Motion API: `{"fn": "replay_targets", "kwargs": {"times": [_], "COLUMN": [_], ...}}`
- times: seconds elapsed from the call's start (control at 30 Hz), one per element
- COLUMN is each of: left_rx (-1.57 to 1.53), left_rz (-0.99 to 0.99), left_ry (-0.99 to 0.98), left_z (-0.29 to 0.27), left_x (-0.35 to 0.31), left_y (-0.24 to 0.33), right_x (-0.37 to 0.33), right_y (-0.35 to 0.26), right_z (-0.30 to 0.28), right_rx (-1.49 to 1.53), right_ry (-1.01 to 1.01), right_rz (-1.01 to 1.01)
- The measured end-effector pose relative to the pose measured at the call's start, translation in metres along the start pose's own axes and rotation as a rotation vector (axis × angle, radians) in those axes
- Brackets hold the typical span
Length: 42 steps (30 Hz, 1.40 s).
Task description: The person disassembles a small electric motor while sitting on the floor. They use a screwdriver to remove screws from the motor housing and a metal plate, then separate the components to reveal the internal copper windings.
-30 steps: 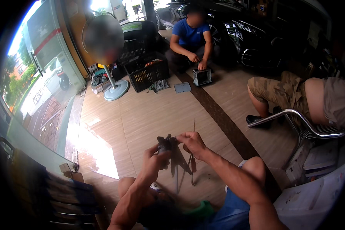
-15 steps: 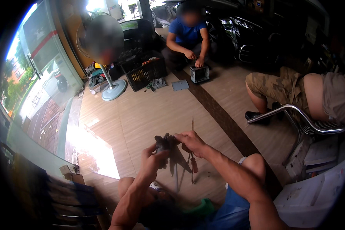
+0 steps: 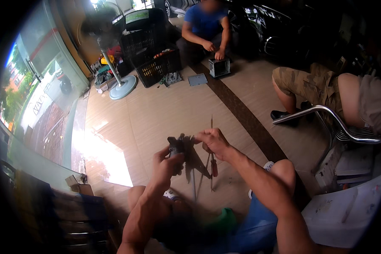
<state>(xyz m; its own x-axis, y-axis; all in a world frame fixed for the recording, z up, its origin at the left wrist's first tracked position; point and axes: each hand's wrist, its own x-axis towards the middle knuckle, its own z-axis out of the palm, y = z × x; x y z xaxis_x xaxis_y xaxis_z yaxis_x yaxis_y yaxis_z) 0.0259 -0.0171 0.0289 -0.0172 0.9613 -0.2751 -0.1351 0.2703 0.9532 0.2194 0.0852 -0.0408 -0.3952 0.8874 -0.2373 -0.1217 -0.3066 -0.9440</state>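
Note:
My left hand (image 3: 166, 163) is wrapped round a dark, knobby part (image 3: 176, 146), held up over the floor. From its right side a flat, brownish, pointed piece (image 3: 194, 160) slants downward; whether the two are joined I cannot tell. My right hand (image 3: 216, 143) is closed beside the part's upper right edge, fingertips pinched together. What they grip, if anything, is too small to make out. Below that hand shows a screwdriver with a red handle (image 3: 214, 168). A thin shaft (image 3: 211, 122) appears above the same hand, its middle hidden. Near the flat piece is a pale thin rod (image 3: 194, 186).
Across the floor a person in blue (image 3: 205, 25) crouches, hands at a metal box frame (image 3: 219, 67). A flat grey panel (image 3: 197, 79), black crate (image 3: 150, 72) and standing fan (image 3: 123, 86) are nearby. At right, someone sits on a metal chair (image 3: 347, 137); white boxes (image 3: 338, 211) stand close by.
The whole view has tilted, so the floor things and both hands sit higher in the picture. My hands keep nearly the same hold at the dark part.

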Motion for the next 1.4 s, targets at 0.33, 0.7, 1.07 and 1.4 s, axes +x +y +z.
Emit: {"fn": "replay_targets", "kwargs": {"times": [0.33, 0.7, 1.07, 1.4], "left_rx": [0.037, 0.097, 0.116, 0.088], "left_rz": [0.023, -0.002, -0.008, 0.000], "left_ry": [0.048, 0.195, 0.196, 0.165], "left_z": [0.001, 0.000, 0.003, 0.001], "left_x": [0.012, 0.007, 0.013, 0.015], "left_y": [0.014, 0.009, 0.015, 0.012], "right_x": [0.005, -0.087, -0.073, -0.108], "right_y": [0.118, 0.345, 0.345, 0.389], "right_z": [-0.177, -0.185, -0.196, -0.230], "right_rx": [0.054, 0.284, 0.089, 0.092], "right_ry": [0.649, 0.862, 0.735, 0.900], "right_rz": [0.362, 0.752, 0.812, 0.835]}}
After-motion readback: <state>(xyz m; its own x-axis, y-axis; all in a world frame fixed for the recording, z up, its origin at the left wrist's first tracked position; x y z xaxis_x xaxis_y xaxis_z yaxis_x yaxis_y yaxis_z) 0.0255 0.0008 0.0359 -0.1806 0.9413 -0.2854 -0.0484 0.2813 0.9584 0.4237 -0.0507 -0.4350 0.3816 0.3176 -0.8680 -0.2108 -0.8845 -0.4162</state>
